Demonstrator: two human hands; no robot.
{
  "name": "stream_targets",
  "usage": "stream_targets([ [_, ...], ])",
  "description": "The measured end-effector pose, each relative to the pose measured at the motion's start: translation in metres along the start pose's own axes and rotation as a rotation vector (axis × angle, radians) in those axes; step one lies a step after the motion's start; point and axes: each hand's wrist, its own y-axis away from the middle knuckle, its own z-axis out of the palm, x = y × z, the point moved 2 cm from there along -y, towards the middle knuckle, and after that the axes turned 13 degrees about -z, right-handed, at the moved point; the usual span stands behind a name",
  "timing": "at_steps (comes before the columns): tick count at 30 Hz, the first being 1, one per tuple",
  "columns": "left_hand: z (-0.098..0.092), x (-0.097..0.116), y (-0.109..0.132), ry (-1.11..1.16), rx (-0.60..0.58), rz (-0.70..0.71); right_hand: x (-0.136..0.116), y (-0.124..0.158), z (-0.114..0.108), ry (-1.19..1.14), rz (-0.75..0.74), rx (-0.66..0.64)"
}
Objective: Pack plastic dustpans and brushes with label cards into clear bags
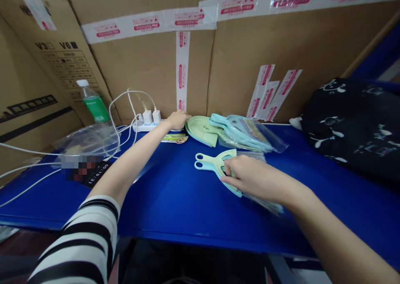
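My right hand [254, 179] grips a mint-green plastic hand dustpan [206, 162] with looped handle cut-outs, and a blue edge shows beneath it. A clear plastic sleeve [265, 204] trails from under my palm. My left hand [177, 120] reaches to the back of the table, holding nothing. Its fingertips are at the rim of a green plastic dustpan [201, 133], though I cannot tell if they touch. To the right of that lies a stack of pale blue and green plastic pieces in a clear bag [246, 133]. A small printed card [175, 139] lies below my left hand.
A white power strip [146, 126] with plugged-in chargers and white cables sits back left, near a green-labelled water bottle [93, 104] and a clear plastic bag [87, 142]. A black patterned bag [350, 125] occupies the right of the blue table [187, 204]. Taped cardboard boxes [156, 67] form the back wall.
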Motion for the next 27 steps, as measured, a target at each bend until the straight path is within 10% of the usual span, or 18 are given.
stream_targets([
  [10, -0.021, 0.040, 0.018, -0.019, 0.192, -0.059, 0.031, 0.005, -0.009, -0.011, 0.133, 0.046],
  [15, -0.034, 0.082, 0.018, 0.050, 0.306, 0.147, 0.052, 0.009, -0.015, 0.116, 0.259, 0.073],
  [27, -0.027, 0.113, 0.001, -0.100, 0.161, 0.218, 0.093, 0.008, -0.010, 0.037, 0.716, 0.094],
])
